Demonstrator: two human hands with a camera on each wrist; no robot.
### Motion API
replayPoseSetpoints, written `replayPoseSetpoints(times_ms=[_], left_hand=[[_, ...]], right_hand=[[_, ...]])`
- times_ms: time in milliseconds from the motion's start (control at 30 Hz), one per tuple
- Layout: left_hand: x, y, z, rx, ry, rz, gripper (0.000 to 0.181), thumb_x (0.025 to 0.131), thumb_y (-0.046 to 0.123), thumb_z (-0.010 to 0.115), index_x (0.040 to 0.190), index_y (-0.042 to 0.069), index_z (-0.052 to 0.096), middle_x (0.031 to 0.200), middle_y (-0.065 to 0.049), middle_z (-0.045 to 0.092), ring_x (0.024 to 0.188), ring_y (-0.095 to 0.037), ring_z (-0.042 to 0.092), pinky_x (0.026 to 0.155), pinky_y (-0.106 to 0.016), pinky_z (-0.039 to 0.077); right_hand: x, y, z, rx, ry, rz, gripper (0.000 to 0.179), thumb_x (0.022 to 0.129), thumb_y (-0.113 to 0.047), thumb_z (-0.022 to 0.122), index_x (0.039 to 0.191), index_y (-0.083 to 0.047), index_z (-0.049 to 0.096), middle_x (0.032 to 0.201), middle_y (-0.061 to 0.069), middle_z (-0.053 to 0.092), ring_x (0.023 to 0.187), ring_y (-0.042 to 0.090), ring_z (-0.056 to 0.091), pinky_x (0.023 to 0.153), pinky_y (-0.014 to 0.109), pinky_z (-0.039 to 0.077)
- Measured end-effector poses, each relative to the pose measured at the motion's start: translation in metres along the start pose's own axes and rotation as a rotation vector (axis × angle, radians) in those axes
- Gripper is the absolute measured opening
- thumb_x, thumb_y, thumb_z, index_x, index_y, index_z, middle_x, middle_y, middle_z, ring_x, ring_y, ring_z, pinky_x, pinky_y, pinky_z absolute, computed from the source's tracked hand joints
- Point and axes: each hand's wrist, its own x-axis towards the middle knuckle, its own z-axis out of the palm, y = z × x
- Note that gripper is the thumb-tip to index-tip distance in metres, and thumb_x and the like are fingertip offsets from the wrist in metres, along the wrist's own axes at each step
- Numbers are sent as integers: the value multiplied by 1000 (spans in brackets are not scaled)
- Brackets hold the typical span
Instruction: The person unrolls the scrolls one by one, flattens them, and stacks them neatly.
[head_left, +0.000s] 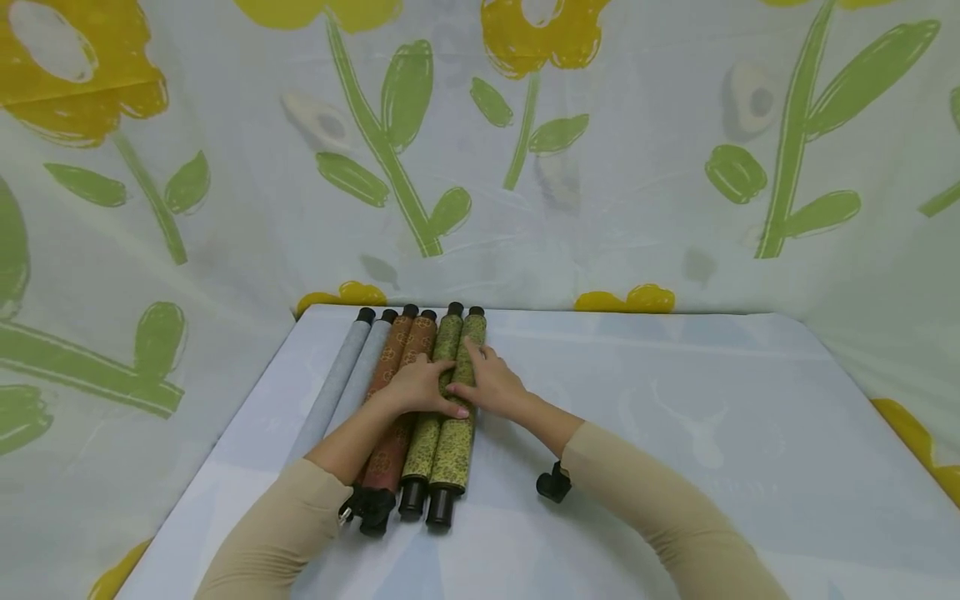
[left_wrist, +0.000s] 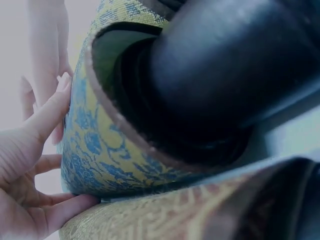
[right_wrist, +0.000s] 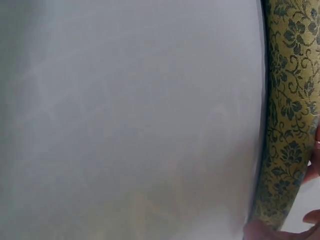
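Note:
Six rolled scrolls lie side by side, slanting away on the table. Two at the right are yellow-green with a dark floral pattern: an inner floral scroll (head_left: 422,450) and an outer floral scroll (head_left: 453,446), with black end knobs. My left hand (head_left: 416,387) reaches over the floral pair and holds them. In the left wrist view its thumb (left_wrist: 52,110) touches a floral scroll's side, and a fingertip sits by the gap next to a brown scroll (left_wrist: 150,215). From the right, my right hand (head_left: 495,383) grips the outer floral scroll (right_wrist: 290,110), fingers on both sides.
To the left lie two reddish-brown scrolls (head_left: 386,462) and two pale grey scrolls (head_left: 337,367), partly covered by my left arm. The white table (head_left: 675,433) extends to the right. Behind stands a flower-print cloth (head_left: 637,208).

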Motion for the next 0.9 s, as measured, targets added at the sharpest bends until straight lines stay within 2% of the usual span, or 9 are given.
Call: replayPoseSetpoints(times_ms=[200, 333, 533, 600, 667, 800, 900], left_hand=[[3, 0, 1, -25, -22, -22, 94, 71, 55, 76, 144, 9, 40, 142, -34, 33, 124, -49, 41, 93, -57, 42], [4, -2, 2, -34, -34, -27, 95, 71, 55, 76, 145, 9, 39, 142, -34, 33, 125, -49, 40, 93, -57, 41], [6, -3, 7, -31, -33, -25, 97, 69, 58, 75, 145, 10, 39, 135, -32, 41, 115, -47, 48, 87, -54, 45], [6, -3, 7, -51, -38, -29, 97, 69, 58, 75, 145, 10, 38, 135, -31, 42, 117, -48, 47, 87, -55, 45], [7, -2, 7, -95, -65, -31, 98, 71, 56, 75, 146, 8, 35, 139, -31, 38, 123, -49, 41, 90, -55, 43], [10, 0, 3, -236, -146, -35, 98, 74, 47, 77, 148, 4, 28, 149, -28, 26, 137, -49, 15, 99, -56, 36], [11, 1, 1, -302, -186, -50, 99, 74, 39, 80, 149, 3, 25, 150, -31, 18, 139, -48, 10, 100, -55, 36]], right_hand=[[5, 3, 6, 78, -14, -7, 83, 89, -46, 60, 153, -16, 17, 148, 30, 21, 124, 45, 44, 89, 51, 46], [8, 5, 11, 159, -41, 3, 78, 90, -43, 60, 152, -17, 20, 148, 34, 15, 123, 46, 44, 91, 51, 45], [10, 9, 12, 246, -55, 65, 79, 88, -42, 64, 151, -15, 25, 139, 32, 33, 126, 42, 41, 94, 52, 42], [11, 10, 12, 271, -48, 73, 78, 87, -41, 66, 150, -15, 28, 136, 32, 35, 124, 41, 42, 93, 52, 42], [12, 9, 10, 293, -50, 84, 78, 86, -39, 67, 149, -15, 29, 136, 31, 36, 123, 41, 42, 93, 52, 42], [14, 8, 6, 349, -69, 120, 78, 85, -34, 69, 149, -15, 29, 140, 30, 34, 126, 41, 39, 94, 53, 41], [13, 9, 4, 413, -85, 141, 79, 83, -31, 71, 149, -17, 29, 144, 29, 30, 129, 41, 36, 95, 53, 40]])
